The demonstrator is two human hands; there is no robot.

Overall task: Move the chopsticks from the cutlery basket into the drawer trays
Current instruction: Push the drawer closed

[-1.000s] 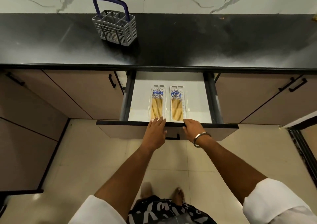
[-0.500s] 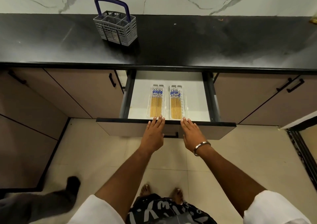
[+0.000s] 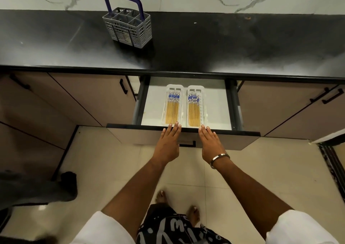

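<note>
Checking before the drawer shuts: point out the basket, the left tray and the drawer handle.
basket (image 3: 128, 31): head view, front mesh wall.
left tray (image 3: 172, 89): head view, far rim.
drawer handle (image 3: 187, 144): head view, bar between the hands.

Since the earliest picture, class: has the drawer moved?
Yes. The drawer has slid in toward the countertop: less of its floor and trays shows beyond the counter edge.
</note>
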